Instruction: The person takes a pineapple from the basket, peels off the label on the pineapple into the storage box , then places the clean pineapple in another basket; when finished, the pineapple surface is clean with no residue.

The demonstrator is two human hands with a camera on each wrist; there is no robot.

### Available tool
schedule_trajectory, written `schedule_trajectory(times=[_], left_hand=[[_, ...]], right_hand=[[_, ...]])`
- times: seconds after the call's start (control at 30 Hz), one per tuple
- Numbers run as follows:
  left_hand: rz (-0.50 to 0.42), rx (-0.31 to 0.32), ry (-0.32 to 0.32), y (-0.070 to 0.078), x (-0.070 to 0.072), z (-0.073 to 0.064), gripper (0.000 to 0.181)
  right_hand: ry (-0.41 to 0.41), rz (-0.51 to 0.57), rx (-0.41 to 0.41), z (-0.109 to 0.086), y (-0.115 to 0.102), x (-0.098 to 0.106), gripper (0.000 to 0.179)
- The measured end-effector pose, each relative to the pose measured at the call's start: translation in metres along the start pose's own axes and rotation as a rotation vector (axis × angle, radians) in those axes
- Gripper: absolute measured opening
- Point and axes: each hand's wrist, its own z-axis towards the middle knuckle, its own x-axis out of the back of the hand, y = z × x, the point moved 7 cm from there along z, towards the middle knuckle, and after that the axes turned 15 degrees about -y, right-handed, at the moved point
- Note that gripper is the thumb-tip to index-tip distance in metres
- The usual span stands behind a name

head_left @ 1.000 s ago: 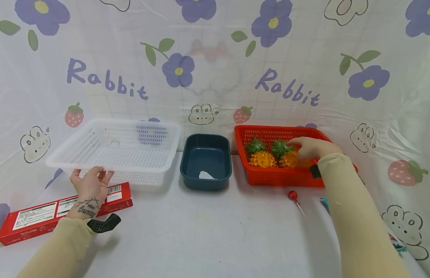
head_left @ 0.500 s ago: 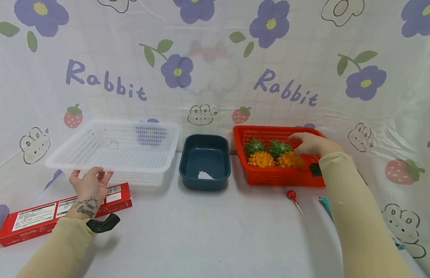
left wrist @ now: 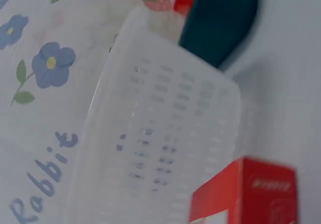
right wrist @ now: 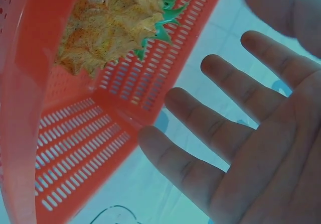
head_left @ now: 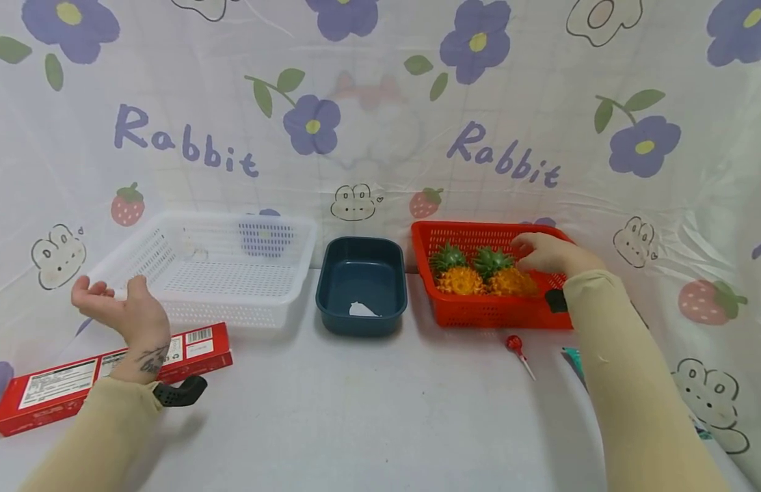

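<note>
My left hand (head_left: 130, 311) is raised in front of the white basket (head_left: 232, 301), palm turned up and fingers loosely bent, holding nothing. It overlaps the basket's near left rim in the head view, and I cannot tell if it touches. Over the right part of the red basket (head_left: 503, 314) is my right hand (head_left: 549, 253), its fingers (right wrist: 228, 86) spread and bare in the right wrist view. Two pineapples, one at the left (head_left: 460, 280) and one at the right (head_left: 509, 280), lie inside the red basket; the right one (right wrist: 110, 25) is just beyond the fingers.
A dark blue tub (head_left: 362, 324) with a white scrap (head_left: 362, 309) in it stands between the baskets. The long red box (head_left: 198, 352) lies under the left forearm. A red lollipop (head_left: 515, 345) and a teal packet (head_left: 572, 359) lie at the right.
My left hand has let go of the white basket's rim, moved left and turned its palm up. My right hand has drawn off the right pineapple, which stays in the red basket.
</note>
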Motion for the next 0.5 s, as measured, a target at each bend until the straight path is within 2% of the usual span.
schedule_trajectory(times=[0.03, 0.1, 0.2, 0.3, 0.37, 0.43, 0.5], left_hand=[[0.084, -0.08, -0.03, 0.008, -0.005, 0.001, 0.051], [0.217, -0.203, -0.128, 0.02, -0.021, 0.003, 0.046], [0.429, -0.31, -0.317, 0.028, -0.05, 0.004, 0.045], [0.628, -0.392, -0.519, 0.032, -0.08, 0.004, 0.052], [0.751, -0.436, -0.632, 0.032, -0.099, 0.004, 0.058], [0.879, -0.464, -0.711, 0.032, -0.117, 0.005, 0.063], [1.014, -0.464, -0.771, 0.029, -0.133, 0.007, 0.066]], right_hand=[[0.005, -0.004, 0.004, 0.0, -0.001, 0.001, 0.052], [0.016, -0.014, 0.009, 0.001, -0.003, 0.003, 0.056], [0.038, -0.039, -0.001, 0.0, -0.008, 0.006, 0.068], [0.065, -0.049, -0.026, 0.0, -0.013, 0.009, 0.085], [0.088, -0.051, -0.042, 0.001, -0.016, 0.01, 0.096], [0.118, -0.042, -0.064, 0.004, -0.017, 0.011, 0.103], [0.151, -0.043, -0.09, 0.007, -0.019, 0.012, 0.104]])
